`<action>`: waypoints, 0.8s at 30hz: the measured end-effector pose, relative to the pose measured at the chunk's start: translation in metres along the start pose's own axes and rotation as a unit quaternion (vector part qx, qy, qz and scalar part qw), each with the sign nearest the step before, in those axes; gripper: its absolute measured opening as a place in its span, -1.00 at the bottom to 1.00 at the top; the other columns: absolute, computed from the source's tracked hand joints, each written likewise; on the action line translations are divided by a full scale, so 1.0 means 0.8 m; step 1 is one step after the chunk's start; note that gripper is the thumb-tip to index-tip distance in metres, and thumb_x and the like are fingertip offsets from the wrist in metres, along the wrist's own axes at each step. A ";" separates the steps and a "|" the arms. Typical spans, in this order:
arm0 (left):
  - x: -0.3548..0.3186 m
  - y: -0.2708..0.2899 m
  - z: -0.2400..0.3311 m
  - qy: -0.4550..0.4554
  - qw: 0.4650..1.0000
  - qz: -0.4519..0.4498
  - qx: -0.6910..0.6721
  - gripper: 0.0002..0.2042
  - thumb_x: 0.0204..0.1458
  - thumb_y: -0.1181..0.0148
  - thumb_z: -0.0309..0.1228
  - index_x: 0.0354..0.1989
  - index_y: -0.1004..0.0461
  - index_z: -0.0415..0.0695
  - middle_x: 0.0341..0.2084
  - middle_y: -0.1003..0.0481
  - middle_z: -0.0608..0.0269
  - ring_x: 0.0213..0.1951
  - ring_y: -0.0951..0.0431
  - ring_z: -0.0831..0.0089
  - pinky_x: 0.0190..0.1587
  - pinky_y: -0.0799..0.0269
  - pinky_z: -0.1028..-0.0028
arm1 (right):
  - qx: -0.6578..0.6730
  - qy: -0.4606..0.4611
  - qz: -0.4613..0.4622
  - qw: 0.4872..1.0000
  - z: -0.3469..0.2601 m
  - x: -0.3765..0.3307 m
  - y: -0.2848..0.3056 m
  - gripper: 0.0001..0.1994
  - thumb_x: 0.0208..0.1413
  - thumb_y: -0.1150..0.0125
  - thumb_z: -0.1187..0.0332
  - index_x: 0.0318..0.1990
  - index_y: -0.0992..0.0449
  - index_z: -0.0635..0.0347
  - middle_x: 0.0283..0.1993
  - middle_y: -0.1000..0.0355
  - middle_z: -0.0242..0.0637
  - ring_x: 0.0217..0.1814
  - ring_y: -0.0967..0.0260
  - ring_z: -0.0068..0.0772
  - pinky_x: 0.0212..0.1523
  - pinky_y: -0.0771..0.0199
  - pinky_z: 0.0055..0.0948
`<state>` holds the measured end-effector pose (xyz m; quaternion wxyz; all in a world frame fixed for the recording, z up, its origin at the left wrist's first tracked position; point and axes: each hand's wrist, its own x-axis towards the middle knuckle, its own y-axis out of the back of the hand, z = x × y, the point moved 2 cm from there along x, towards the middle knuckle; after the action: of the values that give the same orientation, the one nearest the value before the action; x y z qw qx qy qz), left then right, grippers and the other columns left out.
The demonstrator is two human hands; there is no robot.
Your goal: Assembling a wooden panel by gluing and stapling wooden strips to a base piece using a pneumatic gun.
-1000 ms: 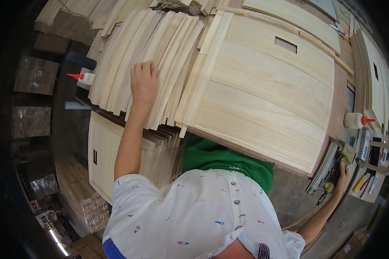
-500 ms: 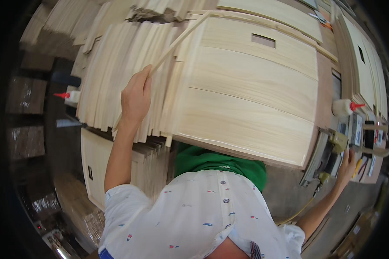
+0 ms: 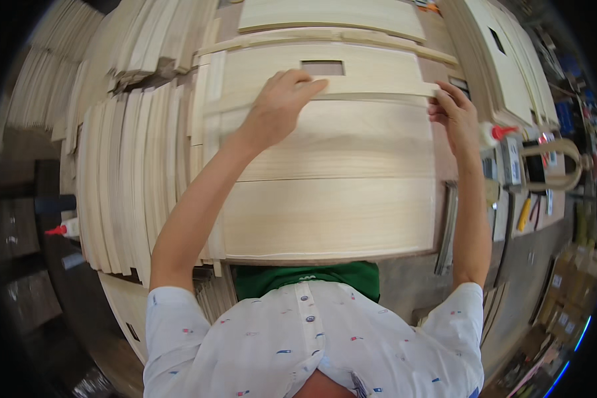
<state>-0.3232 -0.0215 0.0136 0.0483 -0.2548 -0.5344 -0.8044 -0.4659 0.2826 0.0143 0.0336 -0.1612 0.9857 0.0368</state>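
Across the upper middle of the bench: one thin pale wooden strip (image 3: 371, 89), long and narrow, lying crosswise on a large light wooden panel (image 3: 325, 199), just below that panel's small rectangular cut-out (image 3: 322, 67). Left hand (image 3: 278, 106): fingers extended and close together, laid flat on top of the strip toward its left part, palm down on the panel. Right hand (image 3: 452, 109): fingers curled, pinching the strip's right end at the panel's right edge. Strip: straight, same pale grain as the panel, spanning most of the panel's width between the two hands. Panel: built of broad horizontal boards, near edge close to the person's green apron (image 3: 308, 278). Left of panel: a fanned stack of thin wooden slats (image 3: 129, 186), touching one another. Far left, beyond the slats: a white glue bottle with red nozzle (image 3: 65, 229). Right of panel, near the right hand: a second glue bottle with red cap (image 3: 497, 132); assorted small tools beyond, too small to identify
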 end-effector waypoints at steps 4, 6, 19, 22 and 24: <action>0.058 -0.049 -0.060 0.017 0.992 0.101 -0.074 -0.73 -0.04 -0.15 -0.57 -0.12 -0.55 -0.12 -0.19 -0.51 0.24 -0.05 -0.40 0.22 0.04 -0.31 0.29 | 0.011 -0.001 0.048 0.999 0.020 0.059 0.020 -0.72 0.17 -0.17 0.39 -0.03 -0.44 0.39 -0.38 -0.47 -0.26 -0.45 -0.45 -0.53 -0.41 -0.52 -0.61; 0.076 -0.065 -0.082 0.047 0.991 0.104 -0.067 -0.74 -0.03 -0.16 -0.55 -0.12 -0.55 -0.11 -0.18 -0.52 0.24 -0.05 -0.39 0.22 0.07 -0.29 0.29 | 0.029 0.000 0.058 0.998 0.029 0.087 0.015 -0.75 0.16 -0.18 0.41 -0.07 -0.46 0.39 -0.38 -0.47 -0.27 -0.44 -0.45 -0.53 -0.41 -0.53 -0.61; 0.096 -0.077 -0.130 0.131 0.988 0.034 -0.071 -0.76 -0.02 -0.17 -0.50 -0.13 -0.55 -0.09 -0.16 -0.52 0.25 -0.04 -0.38 0.21 0.10 -0.28 0.29 | -0.021 -0.002 0.090 0.996 0.041 0.159 -0.005 -0.79 0.15 -0.17 0.44 -0.16 -0.48 0.44 -0.39 -0.47 -0.24 -0.43 -0.46 -0.50 -0.43 -0.55 -0.58; 0.098 -0.076 -0.133 0.139 0.988 0.024 -0.064 -0.76 -0.01 -0.18 -0.49 -0.12 -0.54 -0.09 -0.16 -0.52 0.25 -0.03 -0.38 0.23 0.09 -0.29 0.30 | -0.017 -0.005 0.084 0.996 0.045 0.165 -0.007 -0.80 0.14 -0.17 0.45 -0.17 -0.49 0.44 -0.38 -0.47 -0.24 -0.43 -0.46 -0.51 -0.43 -0.54 -0.59; 0.105 -0.077 -0.131 0.140 0.988 0.020 -0.065 -0.76 -0.03 -0.19 -0.49 -0.14 -0.55 -0.09 -0.17 -0.52 0.24 -0.03 -0.39 0.23 0.09 -0.29 0.30 | -0.041 -0.010 0.091 0.995 0.043 0.167 -0.002 -0.80 0.11 -0.20 0.45 -0.18 -0.50 0.43 -0.37 -0.48 -0.24 -0.44 -0.45 -0.50 -0.43 -0.52 -0.59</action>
<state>-0.4549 -0.0717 -0.0307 0.1221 -0.1527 -0.4639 -0.8641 -0.5897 0.2417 -0.0307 0.0335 -0.0721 0.9934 0.0822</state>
